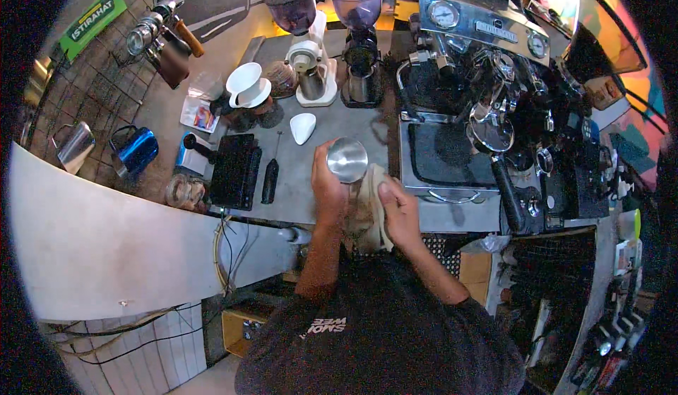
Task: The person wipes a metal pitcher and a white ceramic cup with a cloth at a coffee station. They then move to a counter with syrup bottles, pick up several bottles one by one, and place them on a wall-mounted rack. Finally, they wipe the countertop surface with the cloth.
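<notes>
My left hand (329,187) is wrapped round the side of a round stainless steel cup (347,160), tilted so that its shiny inside shows. Whether it has a handle or a spout is hidden. In my right hand (401,213) a pale beige cloth (373,201) is bunched, its thumb on top. The cloth comes up against the cup's near right side and hangs down toward my body. Just beyond the cup a small white scoop-shaped dish (303,128) lies on the grey counter (293,176).
Two coffee grinders (316,77) stand at the back. An espresso machine (487,77) fills the right. On the left are a black scale (236,171), a handheld milk frother (270,180), a white dripper (246,84), a glass jar (185,191) and a hanging blue pitcher (134,153).
</notes>
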Demonstrator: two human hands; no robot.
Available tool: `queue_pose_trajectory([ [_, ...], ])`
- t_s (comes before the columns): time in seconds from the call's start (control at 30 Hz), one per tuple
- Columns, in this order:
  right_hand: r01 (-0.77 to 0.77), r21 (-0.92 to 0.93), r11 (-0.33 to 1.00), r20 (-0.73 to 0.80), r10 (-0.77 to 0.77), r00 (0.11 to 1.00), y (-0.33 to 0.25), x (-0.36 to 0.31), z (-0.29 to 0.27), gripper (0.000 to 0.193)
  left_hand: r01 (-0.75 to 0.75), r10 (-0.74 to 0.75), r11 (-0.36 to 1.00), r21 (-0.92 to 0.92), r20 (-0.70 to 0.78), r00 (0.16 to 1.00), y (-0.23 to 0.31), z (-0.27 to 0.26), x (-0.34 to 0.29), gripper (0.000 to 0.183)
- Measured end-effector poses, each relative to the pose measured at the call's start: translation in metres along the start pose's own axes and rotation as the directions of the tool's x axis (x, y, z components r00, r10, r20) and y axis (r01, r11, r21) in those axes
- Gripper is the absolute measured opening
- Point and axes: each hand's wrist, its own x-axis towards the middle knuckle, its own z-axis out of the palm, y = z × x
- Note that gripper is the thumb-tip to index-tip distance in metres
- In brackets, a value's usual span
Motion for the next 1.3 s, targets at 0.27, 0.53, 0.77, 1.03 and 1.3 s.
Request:
queue_pose_trajectory([
  [0.27,0.164,-0.298,0.940,0.104,-0.139,0.985,0.003,0.007,0.001,0.031,0.330,-0.322,0.923,-0.198,0.072,0.944,0.009,0.004,-0.004,0.035],
  [0.53,0.217,-0.477,0.852,0.076,-0.206,0.976,0.014,0.022,-0.020,0.025,0.304,-0.320,0.927,0.219,0.043,0.946,-0.014,-0.012,-0.001,0.039],
  [0.77,0.219,-0.798,0.561,0.273,0.013,0.962,-0.001,0.017,-0.011,0.050,0.027,-0.132,0.880,0.475,0.190,0.973,0.002,-0.022,0.004,0.036],
  [1.03,0.259,-0.668,0.697,0.359,-0.002,0.933,0.010,-0.001,0.010,0.060,-0.007,-0.072,0.941,0.338,0.222,0.972,-0.001,-0.029,0.009,0.034],
  [1.3,-0.027,-0.318,0.948,0.432,0.170,0.886,-0.009,0.007,0.012,0.061,-0.175,0.123,0.910,0.376,0.160,0.979,0.020,-0.015,0.001,0.040],
])
